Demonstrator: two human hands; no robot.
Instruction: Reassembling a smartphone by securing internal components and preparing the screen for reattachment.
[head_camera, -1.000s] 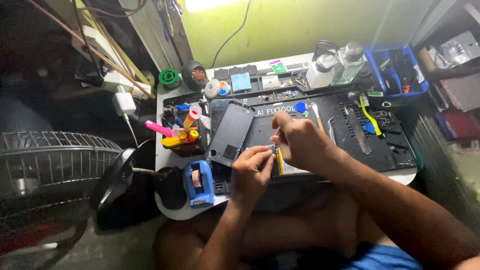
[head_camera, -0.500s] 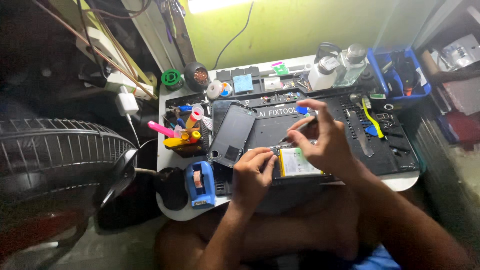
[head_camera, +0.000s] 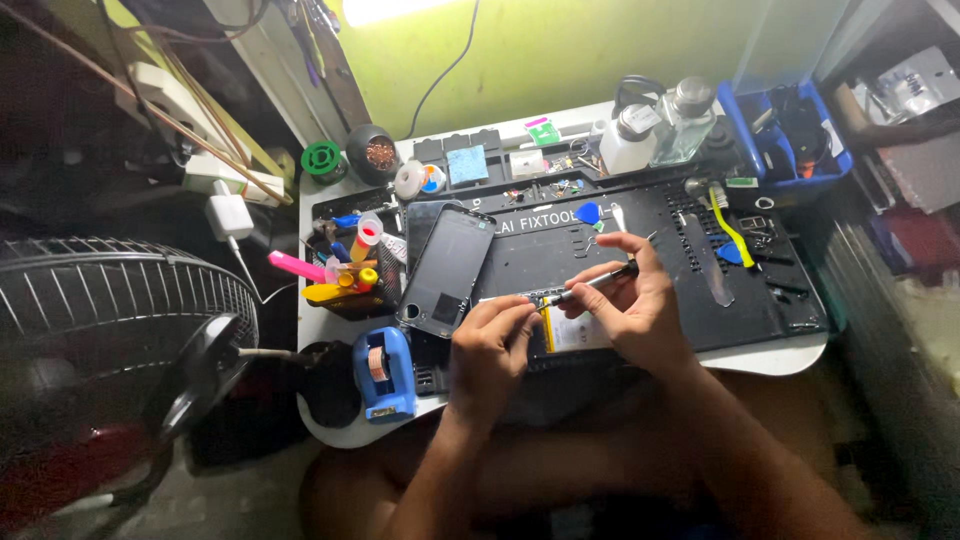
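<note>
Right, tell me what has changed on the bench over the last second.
The right hand lifted off the left and shifted right, uncovering the opened phone with its pale battery; it now holds a slim screwdriver with the tip down on the phone's top edge. The left hand stayed pinching that phone's left end. The detached screen, blue tape dispenser and black mat have not moved.

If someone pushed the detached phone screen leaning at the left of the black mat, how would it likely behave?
The phone screen looks thin, flat and glossy, so it would probably slide rather than roll. It rests tilted over the tool holder's edge, so a nudge could tip it flat. Being glass-faced, it is likely fragile and light.
</note>
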